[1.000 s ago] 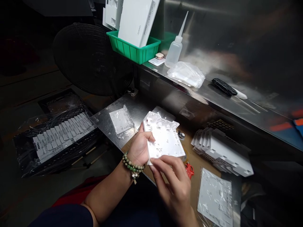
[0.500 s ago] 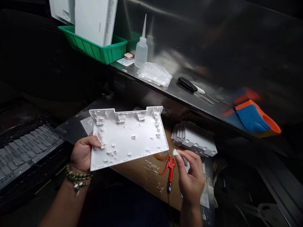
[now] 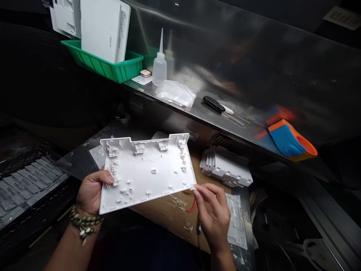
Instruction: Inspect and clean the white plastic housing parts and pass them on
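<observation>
My left hand (image 3: pixel 91 190) grips the left edge of a wide white plastic panel (image 3: pixel 146 171), thumb on its ribbed inner face, and holds it up flat above the bench. At the panel's lower right corner my right hand (image 3: pixel 213 210) is closed in a pinch, with a small white piece (image 3: pixel 193 187) between thumb and forefinger touching that corner. A bead bracelet (image 3: pixel 84 222) circles my left wrist. A red-handled tool (image 3: pixel 193 207) lies on the brown cardboard (image 3: pixel 175 214) under my right hand, partly hidden by it.
A stack of white panels (image 3: pixel 227 167) lies to the right on the bench. On the steel shelf (image 3: pixel 214 113) stand a green bin (image 3: pixel 104 64) with white boxes, a squeeze bottle (image 3: pixel 159 66), a plastic bag (image 3: pixel 176 94), a black brush (image 3: pixel 216 104) and a blue-orange object (image 3: pixel 290 139). A crate of white parts (image 3: pixel 25 188) sits left.
The panel has been turned from upright to wide and lifted off the bench. My right hand left its lower edge, drew aside with a small white piece, then came back to the panel's right corner.
</observation>
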Action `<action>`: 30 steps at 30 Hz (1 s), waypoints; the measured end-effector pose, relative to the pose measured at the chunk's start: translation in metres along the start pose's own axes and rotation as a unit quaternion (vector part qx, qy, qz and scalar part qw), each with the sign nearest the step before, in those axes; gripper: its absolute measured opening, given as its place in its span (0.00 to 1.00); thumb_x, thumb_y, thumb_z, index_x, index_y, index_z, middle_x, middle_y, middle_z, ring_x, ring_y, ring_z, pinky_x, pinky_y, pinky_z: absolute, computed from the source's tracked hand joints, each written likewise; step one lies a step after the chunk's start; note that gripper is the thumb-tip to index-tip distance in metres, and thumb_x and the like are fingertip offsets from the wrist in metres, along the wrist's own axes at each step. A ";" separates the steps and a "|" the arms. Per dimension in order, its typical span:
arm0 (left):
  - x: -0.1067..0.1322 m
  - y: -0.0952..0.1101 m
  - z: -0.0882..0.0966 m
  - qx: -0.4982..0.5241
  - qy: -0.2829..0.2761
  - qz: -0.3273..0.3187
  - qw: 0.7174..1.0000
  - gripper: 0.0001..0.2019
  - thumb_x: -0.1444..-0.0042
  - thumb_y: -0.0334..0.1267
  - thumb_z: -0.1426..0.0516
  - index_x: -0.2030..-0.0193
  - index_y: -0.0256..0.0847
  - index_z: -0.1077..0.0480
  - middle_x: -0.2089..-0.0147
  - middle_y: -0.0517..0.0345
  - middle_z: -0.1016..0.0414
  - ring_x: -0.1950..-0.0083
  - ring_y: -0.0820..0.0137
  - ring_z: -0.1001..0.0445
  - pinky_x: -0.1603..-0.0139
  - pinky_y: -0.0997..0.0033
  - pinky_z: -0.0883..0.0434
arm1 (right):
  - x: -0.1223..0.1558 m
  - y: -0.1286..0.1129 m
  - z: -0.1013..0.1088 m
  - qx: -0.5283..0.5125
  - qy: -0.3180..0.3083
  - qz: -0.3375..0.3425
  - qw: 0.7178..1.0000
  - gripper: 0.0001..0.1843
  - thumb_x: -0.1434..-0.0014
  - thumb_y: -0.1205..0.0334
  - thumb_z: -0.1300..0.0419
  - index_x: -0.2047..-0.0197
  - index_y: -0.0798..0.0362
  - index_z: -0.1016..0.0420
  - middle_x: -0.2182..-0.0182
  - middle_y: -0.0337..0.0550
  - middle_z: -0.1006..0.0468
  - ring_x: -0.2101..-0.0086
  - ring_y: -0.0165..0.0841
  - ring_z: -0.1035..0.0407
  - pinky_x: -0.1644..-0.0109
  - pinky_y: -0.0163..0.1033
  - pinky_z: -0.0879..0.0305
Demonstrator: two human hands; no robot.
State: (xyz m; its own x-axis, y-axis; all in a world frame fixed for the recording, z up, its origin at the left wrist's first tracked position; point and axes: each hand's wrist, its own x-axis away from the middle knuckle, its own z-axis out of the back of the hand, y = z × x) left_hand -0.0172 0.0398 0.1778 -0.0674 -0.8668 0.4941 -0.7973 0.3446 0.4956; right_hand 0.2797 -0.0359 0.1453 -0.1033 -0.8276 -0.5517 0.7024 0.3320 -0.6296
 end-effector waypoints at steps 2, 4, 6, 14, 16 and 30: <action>0.001 0.001 0.002 -0.004 -0.002 -0.011 1.000 0.52 0.67 0.19 0.45 0.30 0.61 0.36 0.50 0.66 0.15 0.38 0.46 0.24 0.44 0.38 0.23 | -0.002 0.005 0.001 0.010 -0.011 0.013 1.000 0.17 0.36 0.71 0.36 0.46 0.46 0.20 0.56 0.45 0.23 0.55 0.36 0.28 0.55 0.44 0.25; 0.002 0.001 0.005 -0.006 -0.007 -0.007 1.000 0.53 0.67 0.19 0.45 0.30 0.61 0.36 0.51 0.66 0.15 0.40 0.45 0.23 0.45 0.37 0.22 | -0.007 0.013 0.003 0.022 0.011 0.001 1.000 0.14 0.36 0.69 0.36 0.48 0.47 0.18 0.57 0.45 0.23 0.56 0.36 0.27 0.56 0.43 0.24; 0.003 0.001 0.009 -0.021 -0.010 0.004 1.000 0.55 0.69 0.19 0.45 0.29 0.61 0.38 0.51 0.65 0.14 0.41 0.43 0.22 0.48 0.35 0.21 | -0.017 0.019 0.007 0.022 0.046 -0.022 0.998 0.11 0.35 0.67 0.35 0.51 0.48 0.17 0.57 0.45 0.23 0.57 0.36 0.27 0.57 0.42 0.24; 0.011 -0.008 0.032 -0.123 -0.049 0.001 0.991 0.59 0.70 0.20 0.43 0.27 0.69 0.44 0.51 0.70 0.15 0.46 0.41 0.19 0.55 0.37 0.17 | -0.070 -0.013 0.004 -0.044 0.153 -0.017 0.987 0.07 0.35 0.64 0.35 0.54 0.48 0.17 0.58 0.43 0.22 0.56 0.35 0.26 0.51 0.45 0.27; 0.013 -0.012 0.036 -0.110 -0.055 0.004 0.992 0.59 0.69 0.19 0.44 0.28 0.71 0.43 0.52 0.71 0.15 0.46 0.40 0.19 0.57 0.37 0.16 | -0.076 -0.019 -0.002 -0.052 0.134 -0.015 0.990 0.07 0.33 0.62 0.36 0.54 0.48 0.18 0.58 0.43 0.22 0.56 0.35 0.26 0.51 0.44 0.27; 0.023 -0.025 0.018 -0.111 -0.046 0.027 0.992 0.52 0.71 0.19 0.40 0.34 0.60 0.34 0.46 0.62 0.17 0.48 0.48 0.19 0.55 0.54 0.17 | -0.064 0.008 -0.014 -0.031 0.132 -0.059 0.989 0.08 0.34 0.57 0.35 0.56 0.51 0.17 0.59 0.45 0.21 0.57 0.36 0.26 0.52 0.44 0.28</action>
State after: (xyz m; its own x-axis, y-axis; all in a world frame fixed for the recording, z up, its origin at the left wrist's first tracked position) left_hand -0.0099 0.0046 0.1638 -0.1679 -0.8707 0.4624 -0.6395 0.4531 0.6210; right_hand 0.2822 0.0256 0.1679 -0.3682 -0.7174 -0.5915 0.6314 0.2740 -0.7254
